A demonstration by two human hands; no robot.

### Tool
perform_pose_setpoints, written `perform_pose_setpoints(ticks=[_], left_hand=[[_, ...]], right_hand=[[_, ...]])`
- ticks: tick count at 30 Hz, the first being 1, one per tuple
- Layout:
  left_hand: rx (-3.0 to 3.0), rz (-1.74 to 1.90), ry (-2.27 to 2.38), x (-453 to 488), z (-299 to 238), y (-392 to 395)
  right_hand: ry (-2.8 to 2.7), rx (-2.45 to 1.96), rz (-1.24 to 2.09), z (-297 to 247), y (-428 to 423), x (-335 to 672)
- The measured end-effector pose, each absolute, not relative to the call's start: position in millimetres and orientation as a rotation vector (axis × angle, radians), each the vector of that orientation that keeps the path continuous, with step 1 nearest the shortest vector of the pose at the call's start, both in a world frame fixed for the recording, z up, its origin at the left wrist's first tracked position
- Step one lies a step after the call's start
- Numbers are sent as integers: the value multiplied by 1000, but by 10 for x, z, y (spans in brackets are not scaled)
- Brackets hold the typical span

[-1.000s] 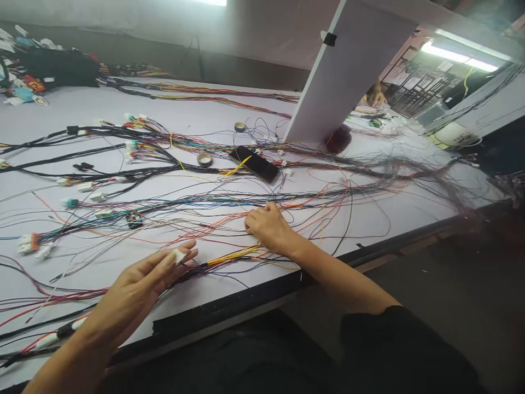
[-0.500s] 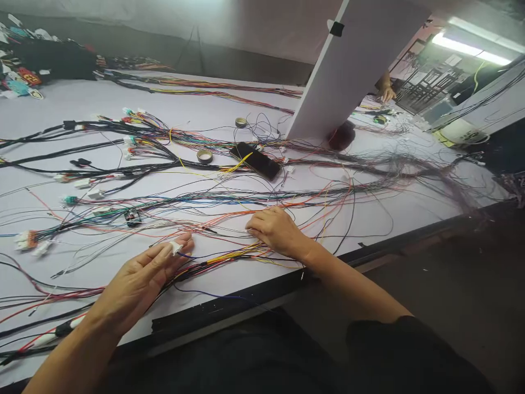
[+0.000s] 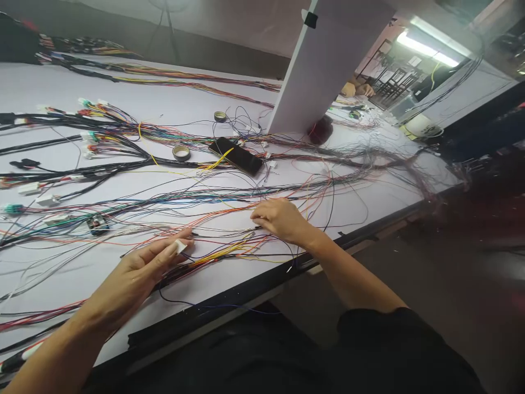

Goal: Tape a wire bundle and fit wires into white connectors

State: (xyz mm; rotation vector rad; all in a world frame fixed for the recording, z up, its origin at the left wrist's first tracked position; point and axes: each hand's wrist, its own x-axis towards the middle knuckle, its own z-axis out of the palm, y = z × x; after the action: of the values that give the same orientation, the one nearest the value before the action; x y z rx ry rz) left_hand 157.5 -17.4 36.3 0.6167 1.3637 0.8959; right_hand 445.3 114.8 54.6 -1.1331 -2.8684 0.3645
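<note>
My left hand (image 3: pixel 141 268) pinches a small white connector (image 3: pixel 179 247) between thumb and fingers, just above the white table (image 3: pixel 213 104). A bundle of yellow, red and black wires (image 3: pixel 221 253) runs from that connector toward my right hand. My right hand (image 3: pixel 281 219) rests knuckles-up on the loose coloured wires (image 3: pixel 229 197) near the table's front edge, its fingers curled down onto thin wires; what they hold is hidden.
A black phone (image 3: pixel 235 155) and two tape rolls (image 3: pixel 181 152) lie mid-table among wire harnesses with white connectors (image 3: pixel 28 189). A white slanted panel (image 3: pixel 311 71) stands at the back right; another person's hands (image 3: pixel 355 89) show behind it. The black table edge (image 3: pixel 229 303) runs close to me.
The view has shifted right. My left hand stayed pinched on the white connector and slid slightly away from me. My right hand moved a little to the right along the wires.
</note>
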Motion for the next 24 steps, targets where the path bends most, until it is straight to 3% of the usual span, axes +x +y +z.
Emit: perform_pose_setpoints(ticks=[11, 19, 24], left_hand=[[580, 966, 1360, 1608, 396, -258], [576, 980, 1231, 1646, 432, -244], [426, 1120, 1074, 1690, 450, -189]], right_hand=[[-2931, -1108, 352, 483, 1062, 4373], [-2910, -900, 533, 634, 969, 4132], [-2914, -673, 874, 791, 837, 4077]])
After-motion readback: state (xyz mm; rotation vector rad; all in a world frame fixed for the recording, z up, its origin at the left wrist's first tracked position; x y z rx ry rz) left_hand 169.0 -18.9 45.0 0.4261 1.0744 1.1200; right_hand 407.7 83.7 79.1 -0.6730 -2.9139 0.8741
